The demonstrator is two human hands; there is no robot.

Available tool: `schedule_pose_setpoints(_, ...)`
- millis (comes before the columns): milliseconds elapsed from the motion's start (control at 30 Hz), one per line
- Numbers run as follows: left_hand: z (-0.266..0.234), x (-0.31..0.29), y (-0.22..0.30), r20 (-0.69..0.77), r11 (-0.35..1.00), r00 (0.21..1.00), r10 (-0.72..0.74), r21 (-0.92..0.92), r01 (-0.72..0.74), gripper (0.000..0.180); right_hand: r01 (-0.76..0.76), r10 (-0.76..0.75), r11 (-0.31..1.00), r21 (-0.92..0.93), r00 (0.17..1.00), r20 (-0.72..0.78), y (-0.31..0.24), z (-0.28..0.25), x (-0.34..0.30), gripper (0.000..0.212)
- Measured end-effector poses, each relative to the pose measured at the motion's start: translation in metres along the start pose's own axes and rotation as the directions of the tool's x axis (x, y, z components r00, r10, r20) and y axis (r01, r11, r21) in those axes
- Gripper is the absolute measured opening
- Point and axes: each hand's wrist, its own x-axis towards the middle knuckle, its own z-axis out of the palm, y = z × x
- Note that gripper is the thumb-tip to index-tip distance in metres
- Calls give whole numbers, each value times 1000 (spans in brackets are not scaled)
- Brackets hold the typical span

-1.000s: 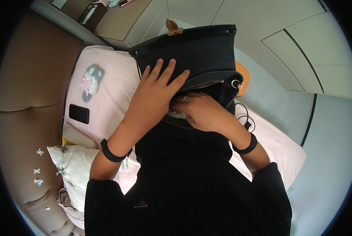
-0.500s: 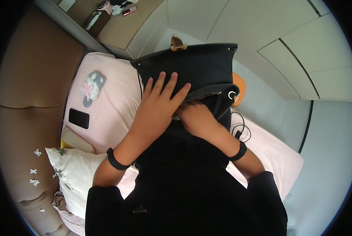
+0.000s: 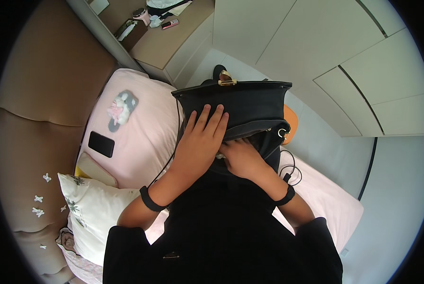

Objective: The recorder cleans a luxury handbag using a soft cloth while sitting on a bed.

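A black handbag (image 3: 261, 98) with a gold clasp (image 3: 227, 82) along its far edge rests against my black clothing. Its flap is lifted away from the opening. My left hand (image 3: 200, 142) lies on the flap with its fingers stretched out. Just right of it, my right hand (image 3: 244, 157) reaches into the mouth of the bag. Its fingertips are hidden inside, so whether they hold anything does not show. A small pale bit shows between the two hands, too little to name. A gold ring (image 3: 283, 133) hangs at the bag's right side.
Left on the pink bed (image 3: 150, 113) lie a fluffy grey-white item (image 3: 121, 111), a black phone (image 3: 101, 144) and a white pillow (image 3: 96, 213). A black cable (image 3: 295, 165) lies at right. An orange object (image 3: 291, 124) stands behind the bag. A wooden counter (image 3: 183, 40) and pale cabinets (image 3: 292, 47) are beyond.
The bag and both hands now sit lower in the picture, and the whole view has shifted. My left fingers are closer together on the flap. My right hand remains in the bag's opening.
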Motion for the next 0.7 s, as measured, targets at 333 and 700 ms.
schedule_pose_setpoints(333, -3, 13, 12, 38, 971, 999, -14, 240, 4, 60, -47, 47, 999, -21, 999, -13, -2, 1, -2, 37)
schedule_pose_setpoints(700, -7, 12, -20, -4, 995, 995, 97, -34, -97, 66, -9, 12, 997, 71, 999, -50, -3, -5, -2, 50)
